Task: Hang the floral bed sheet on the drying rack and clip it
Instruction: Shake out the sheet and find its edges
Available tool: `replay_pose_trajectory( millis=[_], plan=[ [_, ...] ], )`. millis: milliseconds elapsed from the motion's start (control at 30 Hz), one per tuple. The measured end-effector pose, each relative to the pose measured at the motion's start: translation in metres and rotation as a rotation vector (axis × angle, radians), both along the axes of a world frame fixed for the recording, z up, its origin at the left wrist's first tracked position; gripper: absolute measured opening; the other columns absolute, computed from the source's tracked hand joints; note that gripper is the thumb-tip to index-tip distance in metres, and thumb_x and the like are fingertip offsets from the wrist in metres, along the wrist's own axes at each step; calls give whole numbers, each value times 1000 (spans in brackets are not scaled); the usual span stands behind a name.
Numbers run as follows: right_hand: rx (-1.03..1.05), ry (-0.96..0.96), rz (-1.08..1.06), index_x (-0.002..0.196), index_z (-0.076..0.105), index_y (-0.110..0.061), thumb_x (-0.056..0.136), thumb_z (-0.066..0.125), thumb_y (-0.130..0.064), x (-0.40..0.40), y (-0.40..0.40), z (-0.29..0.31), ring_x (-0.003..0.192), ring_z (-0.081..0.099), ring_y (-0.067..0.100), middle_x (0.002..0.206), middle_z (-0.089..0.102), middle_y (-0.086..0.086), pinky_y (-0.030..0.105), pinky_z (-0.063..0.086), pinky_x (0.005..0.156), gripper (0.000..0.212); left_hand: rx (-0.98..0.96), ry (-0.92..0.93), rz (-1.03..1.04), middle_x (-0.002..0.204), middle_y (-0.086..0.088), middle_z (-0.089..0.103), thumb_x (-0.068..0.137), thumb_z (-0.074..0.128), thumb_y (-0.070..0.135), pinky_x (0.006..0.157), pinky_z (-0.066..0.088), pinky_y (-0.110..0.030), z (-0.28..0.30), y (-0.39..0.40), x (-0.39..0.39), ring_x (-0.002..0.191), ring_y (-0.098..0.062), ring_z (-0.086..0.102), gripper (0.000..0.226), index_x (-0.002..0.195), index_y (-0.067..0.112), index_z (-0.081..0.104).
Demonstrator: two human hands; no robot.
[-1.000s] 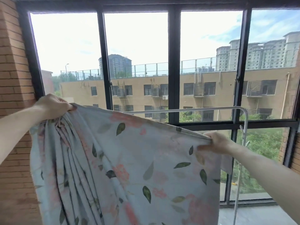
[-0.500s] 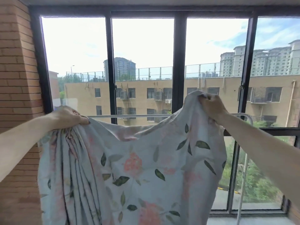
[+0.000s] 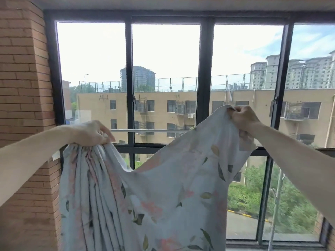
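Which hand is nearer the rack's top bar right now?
Left. The left hand grips bunched sheet right at the rack bar; the right hand holds its corner raised above the bar's level.

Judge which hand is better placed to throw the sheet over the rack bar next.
Right, probably. The right hand holds its corner of the sheet above the bar; the left hand grips bunched fabric at bar level.
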State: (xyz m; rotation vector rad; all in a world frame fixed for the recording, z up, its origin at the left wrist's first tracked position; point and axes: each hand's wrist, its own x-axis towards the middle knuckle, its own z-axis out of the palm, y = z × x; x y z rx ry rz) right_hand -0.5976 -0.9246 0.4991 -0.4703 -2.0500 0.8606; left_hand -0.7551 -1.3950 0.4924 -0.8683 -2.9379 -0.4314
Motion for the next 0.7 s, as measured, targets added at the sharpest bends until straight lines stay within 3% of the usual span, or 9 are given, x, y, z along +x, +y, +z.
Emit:
replay_pose_trajectory(
  millis=[67,167,233,300,367,467,567,700],
  plan=[
    [4,-50,-41,69,59,-16,104,54,-36,1,9,-2,65,51,25,67,54,5,33,36,57,41,-17,-37,-24,120,5,70,99,60,51,78,56,-26,-5,3,2,83,-5,66,22,97,43,81],
    [91,-111,-126,84,69,-9,104,53,-42,10,26,-8,74,59,30,76,64,9,37,44,67,42,-53,-99,-49,106,20,70,72,52,93,97,52,-31,-10,5,3,99,-6,66,54,88,47,78],
    [153,-123,-179,82,73,-17,100,59,-46,19,37,-16,81,65,33,80,69,8,38,52,73,37,-99,-121,-89,100,23,70,56,55,101,96,52,-29,-12,1,-1,102,-6,66,68,89,46,78],
    [177,-127,-206,77,72,-24,95,66,-50,29,44,-25,83,68,35,78,70,6,36,52,70,32,-140,-185,-104,96,14,76,59,72,87,80,53,-21,-12,-1,6,97,-7,70,59,92,39,82],
    [184,-135,-213,73,70,-25,91,72,-53,40,47,-33,81,68,36,71,66,5,32,45,64,33,-132,-251,-89,90,5,78,62,85,68,72,56,-23,-11,-4,10,86,-11,73,53,92,25,83],
    [178,-164,-157,64,67,-18,81,80,-59,56,47,-42,73,65,34,66,66,9,35,43,59,46,73,-215,-27,88,-5,80,73,87,52,82,61,-38,-16,-5,3,87,-25,75,43,89,13,82],
    [201,-280,-45,67,72,-16,73,88,-56,68,44,-52,67,68,25,66,72,3,31,47,56,44,372,-144,151,93,-11,78,84,82,43,76,58,-34,-19,-4,-17,89,-29,73,32,92,12,80],
    [262,-499,76,65,69,-16,80,87,-44,70,52,-69,58,63,13,62,68,-6,29,48,58,36,494,-112,270,105,-15,76,74,85,51,90,60,-50,-22,-8,-67,95,-35,72,51,102,9,77]
  ],
)
